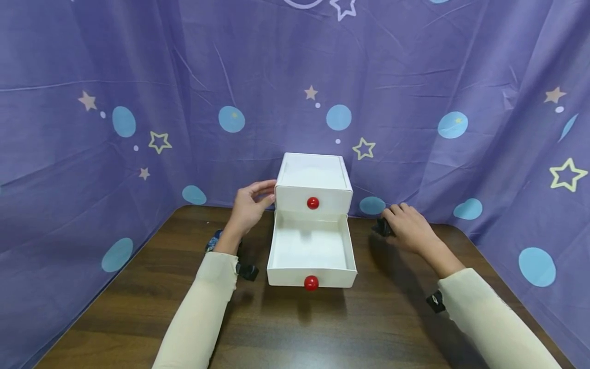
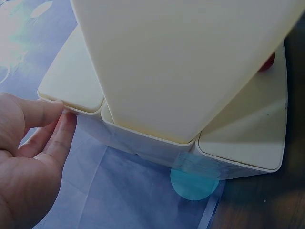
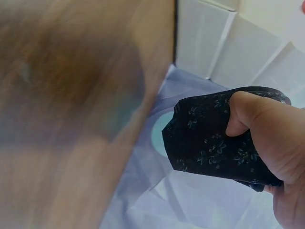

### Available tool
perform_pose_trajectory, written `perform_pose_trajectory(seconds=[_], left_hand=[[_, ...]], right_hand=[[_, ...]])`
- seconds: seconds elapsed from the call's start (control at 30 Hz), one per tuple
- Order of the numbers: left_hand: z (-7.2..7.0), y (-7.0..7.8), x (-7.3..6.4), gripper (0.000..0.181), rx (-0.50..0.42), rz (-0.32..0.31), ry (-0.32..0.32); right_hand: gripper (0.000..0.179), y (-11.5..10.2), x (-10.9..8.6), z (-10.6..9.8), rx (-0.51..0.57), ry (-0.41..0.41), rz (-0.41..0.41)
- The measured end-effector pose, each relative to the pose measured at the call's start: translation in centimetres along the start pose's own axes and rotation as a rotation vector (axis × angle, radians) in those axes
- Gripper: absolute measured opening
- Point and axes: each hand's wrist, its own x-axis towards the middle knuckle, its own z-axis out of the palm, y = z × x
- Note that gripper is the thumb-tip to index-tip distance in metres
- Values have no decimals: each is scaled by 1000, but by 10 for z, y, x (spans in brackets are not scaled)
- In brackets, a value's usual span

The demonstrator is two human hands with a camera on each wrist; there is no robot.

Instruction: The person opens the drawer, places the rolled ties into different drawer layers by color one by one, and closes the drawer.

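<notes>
A white drawer unit [image 1: 313, 171] with red knobs stands on the table. One drawer [image 1: 313, 246], below the top one, is pulled out, and its visible inside holds nothing. With fairly straight fingers, my left hand [image 1: 249, 207] touches the unit's left side near the top front edge; the left wrist view shows the thumb and fingertips at that edge. To the right of the unit, my right hand [image 1: 407, 225] grips a folded black floral cloth [image 3: 205, 133], thumb on top. The cloth is above the table, and part of it is hidden in the hand.
A blue patterned item [image 1: 213, 240] is partly hidden behind the left wrist. The brown wooden table [image 1: 295, 338] reaches back to a purple curtain [image 1: 276, 77] with stars and dots, which also closes off both sides. The pulled-out drawer juts forward between the arms.
</notes>
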Motion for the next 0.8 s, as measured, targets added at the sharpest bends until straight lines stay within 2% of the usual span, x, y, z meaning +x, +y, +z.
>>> perform_pose_trajectory(seconds=[0.4, 0.8], left_hand=[[1, 2, 0, 35, -11, 8, -1], [1, 1, -1, 35, -13, 23, 4]], right_hand=[[50, -13, 11, -23, -10, 42, -16], [55, -36, 19, -54, -26, 123, -51]])
